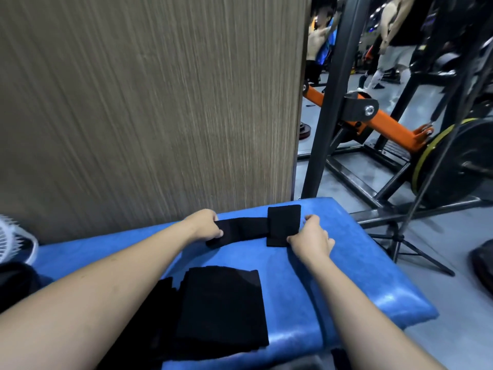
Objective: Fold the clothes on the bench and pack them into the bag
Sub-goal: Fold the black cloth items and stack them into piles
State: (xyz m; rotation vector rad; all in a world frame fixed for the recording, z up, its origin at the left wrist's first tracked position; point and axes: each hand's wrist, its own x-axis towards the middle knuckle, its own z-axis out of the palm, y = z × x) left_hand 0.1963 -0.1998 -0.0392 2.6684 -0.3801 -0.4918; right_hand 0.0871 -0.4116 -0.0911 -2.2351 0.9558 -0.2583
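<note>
A narrow black cloth [248,229] lies stretched across the far part of the blue bench [333,276], its right end doubled into a thicker square. My left hand [204,225] pinches the cloth's left end. My right hand [310,237] grips the near right corner of the doubled square. Closer to me, a folded black garment [222,307] rests flat on the bench, on top of more black fabric at its left. No bag can be made out for certain.
A wood-grain panel [149,102] rises right behind the bench. A white fan [13,239] and dark fabric sit at the left edge. A black and orange gym machine [386,121] with a weight plate stands to the right. People are in the background.
</note>
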